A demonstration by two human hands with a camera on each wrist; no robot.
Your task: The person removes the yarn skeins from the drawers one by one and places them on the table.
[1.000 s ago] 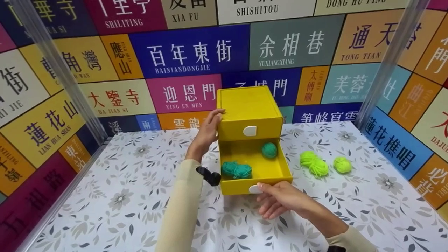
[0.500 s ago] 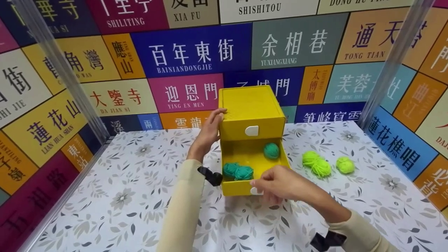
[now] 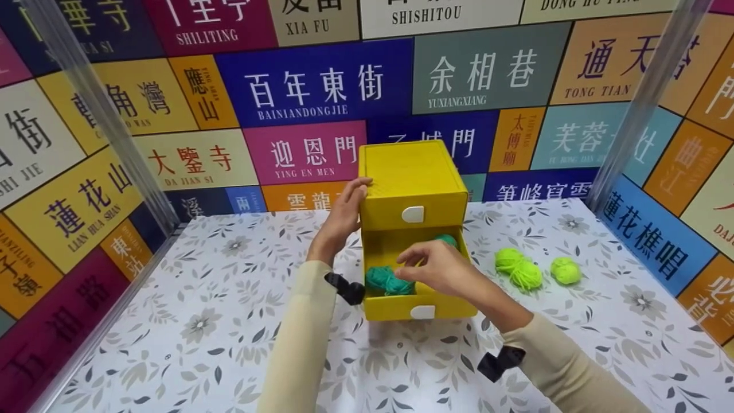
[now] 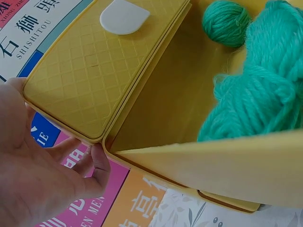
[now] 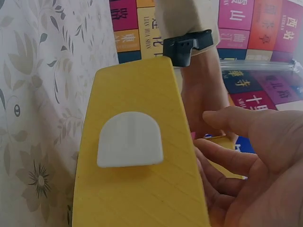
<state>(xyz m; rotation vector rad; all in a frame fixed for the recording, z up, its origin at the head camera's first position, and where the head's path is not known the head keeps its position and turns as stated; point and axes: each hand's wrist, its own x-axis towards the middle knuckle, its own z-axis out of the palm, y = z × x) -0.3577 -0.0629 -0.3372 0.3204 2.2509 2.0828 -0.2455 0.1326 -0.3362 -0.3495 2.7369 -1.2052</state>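
Note:
A yellow two-drawer box (image 3: 412,169) stands on the table with its lower drawer (image 3: 393,308) pulled out. My left hand (image 3: 339,221) presses against the box's left side, fingers spread along it in the left wrist view. Inside the drawer lie a teal skein of yarn (image 3: 381,280) at the front left and a teal ball of yarn (image 4: 226,23) further back. My right hand (image 3: 444,269) hovers over the drawer with thumb and fingers apart, fingertips beside the skein. It partly hides the ball in the head view. A white tab (image 5: 130,139) sits on the drawer front.
Right of the box, a neon-yellow skein (image 3: 519,269) and a neon-yellow ball of yarn (image 3: 565,270) lie on the leaf-patterned table cover (image 3: 229,321). A wall of coloured name panels (image 3: 315,86) rises behind, with clear corner posts (image 3: 631,109) on both sides.
My right hand has left the lower drawer's white tab and moved up and over the drawer, beside the teal skein. My left hand stays on the box's side.

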